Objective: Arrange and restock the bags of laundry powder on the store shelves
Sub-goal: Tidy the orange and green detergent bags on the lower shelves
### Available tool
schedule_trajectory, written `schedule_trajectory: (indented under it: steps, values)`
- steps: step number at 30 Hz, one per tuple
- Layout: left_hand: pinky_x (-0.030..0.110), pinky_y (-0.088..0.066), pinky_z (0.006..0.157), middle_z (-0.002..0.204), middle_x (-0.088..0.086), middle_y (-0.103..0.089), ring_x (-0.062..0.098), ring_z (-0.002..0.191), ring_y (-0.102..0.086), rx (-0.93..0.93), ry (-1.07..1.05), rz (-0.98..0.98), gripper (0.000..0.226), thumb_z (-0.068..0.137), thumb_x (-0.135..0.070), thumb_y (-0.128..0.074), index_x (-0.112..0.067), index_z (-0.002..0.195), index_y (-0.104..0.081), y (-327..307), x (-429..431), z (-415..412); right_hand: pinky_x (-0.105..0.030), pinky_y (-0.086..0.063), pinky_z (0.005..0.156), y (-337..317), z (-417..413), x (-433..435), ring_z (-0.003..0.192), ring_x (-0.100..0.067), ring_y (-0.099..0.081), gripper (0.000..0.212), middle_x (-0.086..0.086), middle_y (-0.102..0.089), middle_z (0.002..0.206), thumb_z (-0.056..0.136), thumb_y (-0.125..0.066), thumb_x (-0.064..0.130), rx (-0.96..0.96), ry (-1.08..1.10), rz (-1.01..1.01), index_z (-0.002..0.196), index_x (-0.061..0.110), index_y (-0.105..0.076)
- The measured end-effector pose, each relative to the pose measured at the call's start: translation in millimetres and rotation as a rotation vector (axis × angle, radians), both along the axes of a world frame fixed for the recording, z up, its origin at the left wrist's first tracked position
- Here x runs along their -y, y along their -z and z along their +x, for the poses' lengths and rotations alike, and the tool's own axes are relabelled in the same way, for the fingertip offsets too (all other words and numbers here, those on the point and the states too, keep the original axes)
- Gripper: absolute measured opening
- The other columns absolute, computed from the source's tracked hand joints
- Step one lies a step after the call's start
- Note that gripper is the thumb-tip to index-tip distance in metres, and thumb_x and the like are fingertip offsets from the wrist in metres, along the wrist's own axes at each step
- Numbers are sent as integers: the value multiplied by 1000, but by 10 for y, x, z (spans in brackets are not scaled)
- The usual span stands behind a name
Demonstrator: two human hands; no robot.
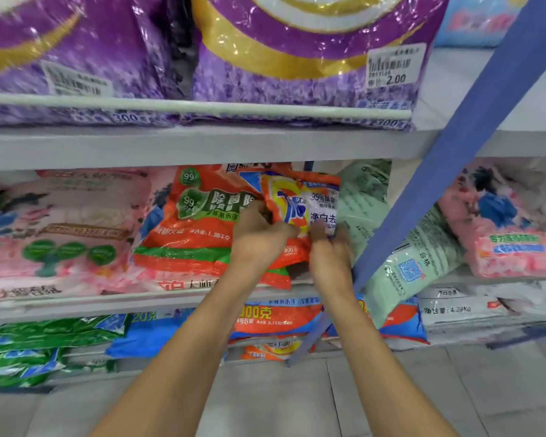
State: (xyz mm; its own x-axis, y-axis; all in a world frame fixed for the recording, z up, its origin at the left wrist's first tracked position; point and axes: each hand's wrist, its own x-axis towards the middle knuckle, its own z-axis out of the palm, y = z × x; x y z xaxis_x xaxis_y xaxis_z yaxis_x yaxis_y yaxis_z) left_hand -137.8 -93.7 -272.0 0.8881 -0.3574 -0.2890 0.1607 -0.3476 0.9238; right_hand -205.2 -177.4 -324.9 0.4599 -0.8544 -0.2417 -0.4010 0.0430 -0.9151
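We see both hands reaching to the middle shelf [171, 302] of a grey metal shelving unit. Our left hand [259, 238] is curled around the left edge of a small orange, yellow and blue plastic bag of laundry powder [300, 200], and our right hand [328, 250] pinches its lower right corner, fingers closed on the plastic. The small bag is held upright in front of a larger orange and green bag of laundry powder [199, 228], which leans on the middle shelf and lies over pink floral bags [60, 234]; we count at least two of these pink ones on the left, though the blur keeps us from an exact count. Just right of the small bag stands one pale green bag [366, 200], and a second pale green bag [413, 263] tilts behind a blue diagonal shelf brace [473, 127]. One more pink bag [505, 234] sits farther right.

On the upper shelf, two large glossy purple and gold bags [297, 58] stand side by side behind a white rail [202, 105], each with a white price sticker. Below, the lowest shelf holds green bags [44, 339], blue and orange bags [275, 316] and a white bag [454, 307]; we cannot tell how many of each.
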Motion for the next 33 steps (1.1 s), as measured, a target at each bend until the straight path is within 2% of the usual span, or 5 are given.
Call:
schedule_trajectory:
  steps: [8, 16, 21, 27, 33]
  values:
    - [54, -62, 81, 120, 25, -71, 42, 104, -71, -552, 19, -623, 74, 65, 7, -76, 0, 136, -57, -278, -920, -207, -47, -55, 101, -351, -227, -127, 106, -28, -74, 68, -6, -78, 112, 64, -83, 64, 239, -224, 408, 117, 21, -77]
    - [43, -64, 69, 100, 16, -78, 31, 83, -77, -471, -49, -833, 66, 28, -10, -97, -9, 92, -83, -728, -1885, -710, -46, -53, 100, -917, -710, -951, 118, -34, -64, 53, -17, -65, 136, 89, -68, 34, 392, -572, 1151, 135, 7, -66]
    - [49, -63, 68, 114, 22, -74, 41, 91, -75, -418, -46, -724, 85, 25, -5, -99, -13, 107, -78, -1038, -2602, -1101, -43, -62, 86, -1281, -925, -1296, 101, -31, -75, 34, -17, -74, 119, 75, -77, 14, 293, -750, 1091, 108, 8, -80]
    - [53, -61, 81, 127, 26, -67, 47, 108, -68, -357, -61, -566, 114, 32, -6, -100, -11, 137, -56, -1419, -3206, -1495, -48, -63, 76, -1673, -998, -1684, 96, -38, -75, 79, -24, -72, 119, 59, -83, -9, 313, -813, 959, 134, 1, -61]
    - [47, -63, 77, 123, 21, -71, 38, 101, -73, -282, -204, -585, 70, 58, -6, -89, -9, 125, -68, -1853, -3710, -1595, -59, -56, 95, -2221, -854, -2299, 110, -42, -70, 77, -21, -73, 121, 67, -91, 13, 365, -885, 779, 136, 5, -58]
